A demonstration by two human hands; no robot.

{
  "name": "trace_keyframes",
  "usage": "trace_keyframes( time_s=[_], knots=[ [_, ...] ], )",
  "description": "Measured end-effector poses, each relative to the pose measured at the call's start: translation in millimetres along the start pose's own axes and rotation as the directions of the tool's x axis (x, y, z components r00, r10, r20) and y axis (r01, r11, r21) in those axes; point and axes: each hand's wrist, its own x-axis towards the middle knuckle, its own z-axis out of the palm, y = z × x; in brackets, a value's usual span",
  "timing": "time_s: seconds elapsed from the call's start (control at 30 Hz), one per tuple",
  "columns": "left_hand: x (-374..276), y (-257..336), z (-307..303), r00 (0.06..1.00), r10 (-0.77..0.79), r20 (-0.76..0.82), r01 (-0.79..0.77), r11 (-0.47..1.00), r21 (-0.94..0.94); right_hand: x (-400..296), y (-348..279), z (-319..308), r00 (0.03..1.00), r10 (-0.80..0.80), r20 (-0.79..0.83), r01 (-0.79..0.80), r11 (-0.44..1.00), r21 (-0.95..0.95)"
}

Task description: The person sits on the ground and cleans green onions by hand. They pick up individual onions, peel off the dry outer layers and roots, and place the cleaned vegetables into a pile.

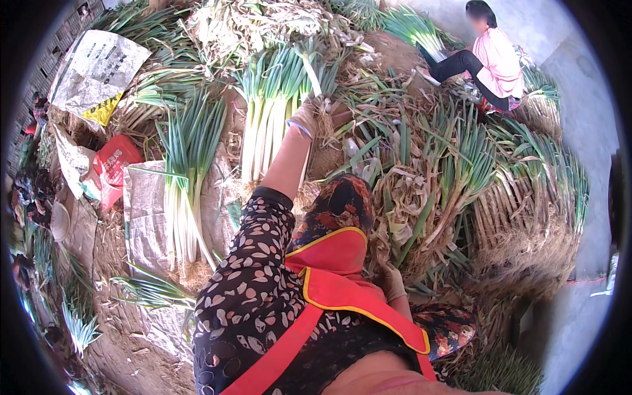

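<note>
My gloved left hand (305,117) reaches forward, its fingers closed on the root end of a scallion (311,76). That stalk's white shank points away from me, and its stringy roots (324,118) hang beside the hand. Beneath and left of it lies a row of cleaned scallions (266,123) with white shanks and green tops. My right hand (391,282), also gloved, is low by my knee against dry stripped leaves (395,197); its fingertips are partly hidden, so whether it grips anything is unclear. A red apron (340,252) with yellow trim covers my lap.
Another scallion bundle (190,187) rests on woven sacking (145,207) at left. Untrimmed, rooted scallions (523,222) are heaped at right. A peelings pile (266,24) lies ahead. A red plastic bag (116,165) and white sack (98,69) lie left. A person (496,59) sits at upper right.
</note>
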Motion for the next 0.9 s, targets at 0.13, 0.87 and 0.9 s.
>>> trace_keyframes(
  time_s=[0.13, 0.87, 0.9],
  knots=[
    [3.4, 45.5, 38.4, 0.949, -0.060, 0.309, 0.058, 0.998, 0.017, -0.7, 18.6, 3.1, 1.000, 0.000, -0.002, 0.000, 1.000, -0.011],
    [0.1, 91.2, -48.5, 0.989, -0.114, 0.091, 0.078, 0.941, 0.328, 3.9, -16.4, 15.0, 0.961, -0.248, 0.122, 0.275, 0.823, -0.497],
    [10.2, 74.5, -49.8, 0.968, -0.239, 0.082, 0.203, 0.929, 0.311, 8.9, 43.9, 7.8, 0.985, -0.164, -0.051, 0.150, 0.966, -0.208]
  ],
)
